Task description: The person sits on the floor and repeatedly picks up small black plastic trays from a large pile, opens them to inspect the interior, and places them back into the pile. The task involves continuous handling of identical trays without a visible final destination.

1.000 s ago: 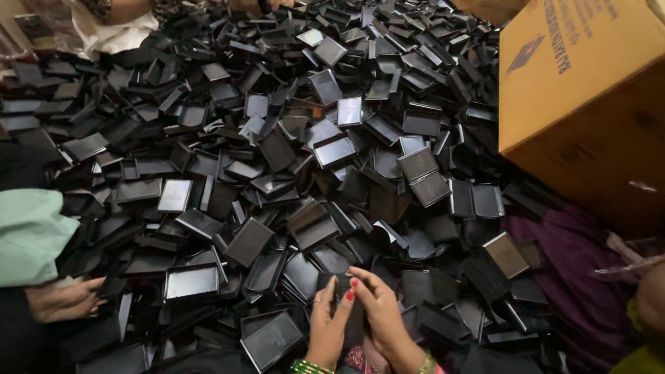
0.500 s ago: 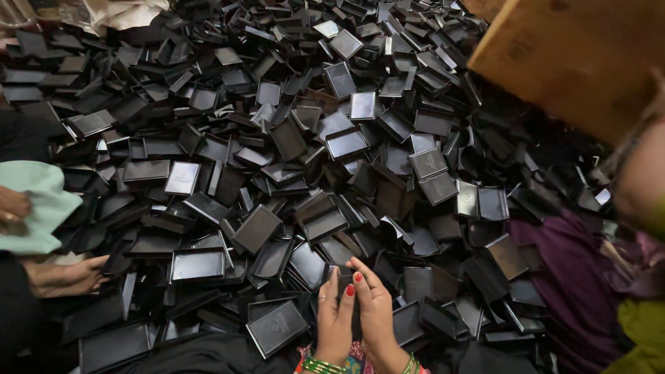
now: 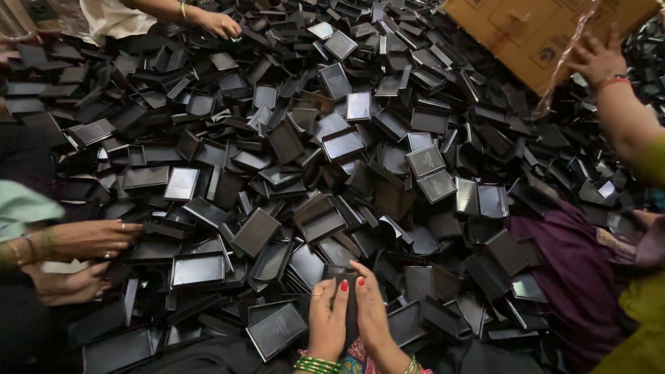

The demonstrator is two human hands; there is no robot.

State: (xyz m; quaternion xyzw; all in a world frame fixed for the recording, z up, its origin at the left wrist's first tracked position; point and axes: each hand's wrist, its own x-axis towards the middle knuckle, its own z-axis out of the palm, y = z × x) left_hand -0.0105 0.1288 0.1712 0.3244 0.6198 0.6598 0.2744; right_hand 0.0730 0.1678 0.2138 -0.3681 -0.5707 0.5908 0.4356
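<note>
Down at the bottom, the left hand point(image 3: 327, 320) and right hand point(image 3: 372, 312) are pressed together around one black box piece point(image 3: 348, 294), both grasping it from either side. It stands upright between the palms, long axis pointing away from the body, so neither hand is really nearer. Just beyond sits the big pile of black trays point(image 3: 332, 159), with a cardboard box point(image 3: 526, 34) far off to the right.

Floor hidden under heap of black box lids/trays point(image 3: 325, 221); purple cloth point(image 3: 568, 277) at right.
</note>
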